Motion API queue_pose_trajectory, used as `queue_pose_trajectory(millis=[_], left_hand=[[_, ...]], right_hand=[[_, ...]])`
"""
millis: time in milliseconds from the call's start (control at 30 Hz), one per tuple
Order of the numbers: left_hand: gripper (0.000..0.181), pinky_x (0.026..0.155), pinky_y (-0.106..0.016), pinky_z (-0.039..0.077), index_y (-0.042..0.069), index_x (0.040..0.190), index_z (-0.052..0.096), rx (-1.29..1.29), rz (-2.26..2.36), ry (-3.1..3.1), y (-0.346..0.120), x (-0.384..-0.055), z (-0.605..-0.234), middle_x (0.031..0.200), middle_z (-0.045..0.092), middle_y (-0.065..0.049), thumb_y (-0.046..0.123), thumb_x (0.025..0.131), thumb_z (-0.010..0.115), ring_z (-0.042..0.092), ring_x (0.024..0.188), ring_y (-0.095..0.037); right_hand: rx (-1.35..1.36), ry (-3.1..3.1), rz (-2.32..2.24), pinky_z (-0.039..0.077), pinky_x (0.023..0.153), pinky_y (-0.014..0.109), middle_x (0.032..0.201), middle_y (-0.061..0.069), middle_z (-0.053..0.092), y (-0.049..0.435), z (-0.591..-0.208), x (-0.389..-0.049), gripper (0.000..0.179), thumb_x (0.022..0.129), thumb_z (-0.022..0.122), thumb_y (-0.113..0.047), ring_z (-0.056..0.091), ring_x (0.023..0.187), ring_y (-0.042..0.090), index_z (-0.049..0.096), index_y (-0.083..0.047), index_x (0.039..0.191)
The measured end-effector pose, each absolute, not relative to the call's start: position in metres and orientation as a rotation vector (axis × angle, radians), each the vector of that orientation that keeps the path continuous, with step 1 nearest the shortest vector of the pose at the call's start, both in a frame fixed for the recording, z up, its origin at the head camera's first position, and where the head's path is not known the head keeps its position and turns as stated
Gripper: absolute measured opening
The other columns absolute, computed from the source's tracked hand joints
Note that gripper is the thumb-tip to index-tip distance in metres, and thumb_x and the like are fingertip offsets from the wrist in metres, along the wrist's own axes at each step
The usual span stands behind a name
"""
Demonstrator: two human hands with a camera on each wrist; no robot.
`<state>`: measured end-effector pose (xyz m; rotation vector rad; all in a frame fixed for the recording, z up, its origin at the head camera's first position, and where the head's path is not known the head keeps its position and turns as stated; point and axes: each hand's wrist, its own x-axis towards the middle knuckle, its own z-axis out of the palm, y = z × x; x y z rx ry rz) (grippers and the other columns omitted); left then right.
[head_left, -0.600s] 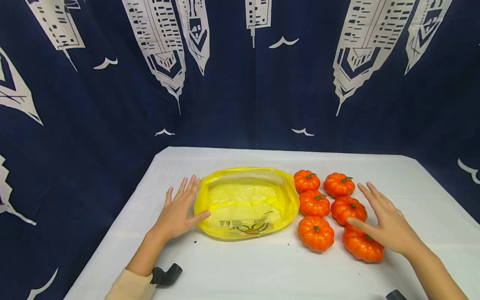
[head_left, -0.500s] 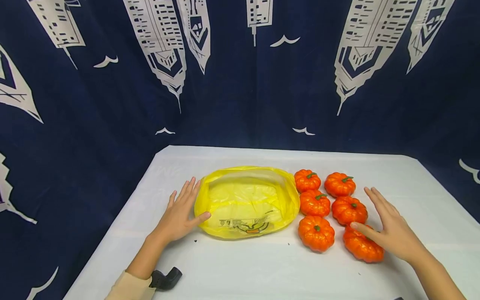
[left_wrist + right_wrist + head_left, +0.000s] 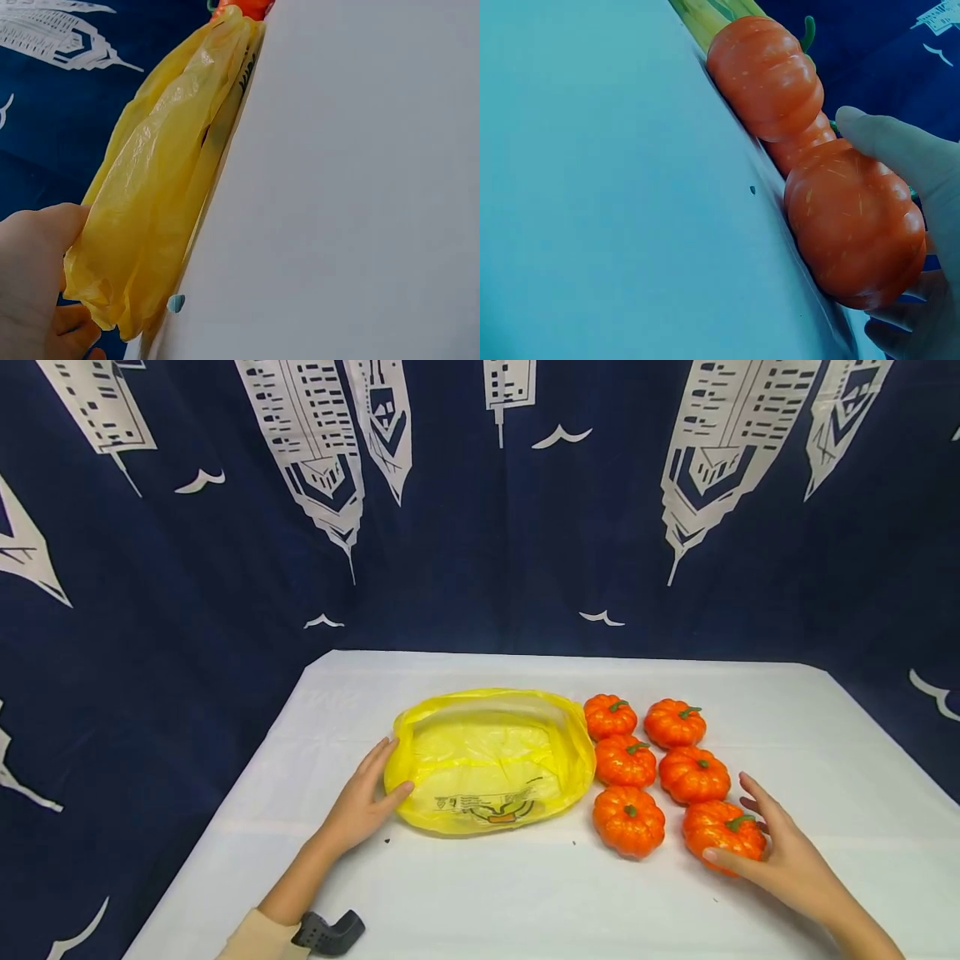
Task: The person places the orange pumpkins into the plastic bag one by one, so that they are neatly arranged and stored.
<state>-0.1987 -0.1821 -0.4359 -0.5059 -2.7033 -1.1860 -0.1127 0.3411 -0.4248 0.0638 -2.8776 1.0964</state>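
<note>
A yellow plastic bag (image 3: 487, 760) with printing on its front lies with its mouth spread wide on the white table. At its left end is my left hand (image 3: 365, 802), thumb over the rim and fingers along the outer side; the left wrist view shows the thumb against the yellow film (image 3: 150, 202) and the fingers bent below. My right hand (image 3: 795, 860) holds the nearest right orange toy pumpkin (image 3: 716, 835), thumb on its near side and fingers round the far side. The right wrist view shows this pumpkin (image 3: 855, 225) between thumb and fingers.
Several more orange pumpkins stand in two columns beside the bag, among them the front left pumpkin (image 3: 628, 822) and the back right pumpkin (image 3: 675, 723). Behind the white table (image 3: 525, 902) hangs a dark blue curtain (image 3: 465, 568) with white city prints.
My right hand has come down and closed round the near right pumpkin, which has tipped a little. The left hand's fingers have drawn in against the bag's left side.
</note>
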Motion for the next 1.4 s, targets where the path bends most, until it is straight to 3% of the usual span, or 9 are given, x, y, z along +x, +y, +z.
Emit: queue_pose_trajectory(millis=[200, 467, 633, 900, 1133, 1400], left_hand=[[0.072, 0.112, -0.06, 0.02, 0.004, 0.153, 0.029, -0.548, -1.259, -2.652, -0.184, -0.198, -0.442, 0.157, 0.026, -0.02, 0.029, 0.094, 0.064, 0.023, 0.143, -0.039], [0.072, 0.115, -0.058, 0.016, 0.0, 0.154, 0.021, -0.658, -1.337, -2.607, -0.181, -0.197, -0.439, 0.16, 0.017, -0.018, 0.013, 0.095, 0.061, 0.016, 0.145, -0.037], [0.072, 0.115, -0.057, 0.016, 0.0, 0.154, 0.02, -0.642, -1.342, -2.622, -0.18, -0.196, -0.439, 0.16, 0.018, -0.018, 0.013, 0.095, 0.061, 0.015, 0.145, -0.036], [0.074, 0.115, -0.056, 0.015, 0.003, 0.155, 0.018, -0.637, -1.334, -2.614, -0.18, -0.195, -0.44, 0.161, 0.015, -0.014, 0.005, 0.093, 0.06, 0.014, 0.146, -0.033], [0.078, 0.115, -0.057, 0.015, 0.004, 0.156, 0.018, -0.651, -1.338, -2.597, -0.18, -0.196, -0.441, 0.161, 0.015, -0.015, 0.0, 0.09, 0.059, 0.014, 0.146, -0.033], [0.078, 0.115, -0.056, 0.016, 0.003, 0.155, 0.018, -0.681, -1.353, -2.581, -0.18, -0.197, -0.44, 0.161, 0.016, -0.016, -0.001, 0.089, 0.059, 0.014, 0.146, -0.033]], right_hand=[[0.025, -2.866, 1.164, 0.033, 0.088, 0.074, 0.149, 0.036, 0.025, 0.337, -0.429, -0.109, 0.11, 0.08, 0.08, -0.031, 0.035, 0.121, 0.055, 0.005, -0.006, 0.157], [-0.037, -2.925, 1.173, 0.026, 0.089, 0.079, 0.149, 0.035, 0.025, 0.342, -0.432, -0.105, 0.108, 0.082, 0.078, -0.034, 0.027, 0.128, 0.057, 0.006, -0.007, 0.157], [-0.121, -3.015, 1.154, 0.026, 0.087, 0.081, 0.148, 0.037, 0.023, 0.348, -0.434, -0.106, 0.105, 0.083, 0.075, -0.043, 0.025, 0.128, 0.058, 0.009, -0.004, 0.156], [-0.138, -3.029, 1.129, 0.029, 0.085, 0.08, 0.145, 0.038, 0.028, 0.348, -0.43, -0.108, 0.1, 0.084, 0.074, -0.045, 0.03, 0.125, 0.057, 0.016, -0.003, 0.154], [-0.116, -3.006, 1.151, 0.031, 0.084, 0.08, 0.147, 0.038, 0.025, 0.347, -0.417, -0.111, 0.097, 0.086, 0.073, -0.039, 0.033, 0.122, 0.06, 0.015, -0.001, 0.154], [0.111, -2.87, 1.162, 0.035, 0.083, 0.078, 0.146, 0.033, 0.033, 0.333, -0.395, -0.12, 0.092, 0.083, 0.078, -0.028, 0.037, 0.121, 0.057, 0.023, -0.003, 0.153]])
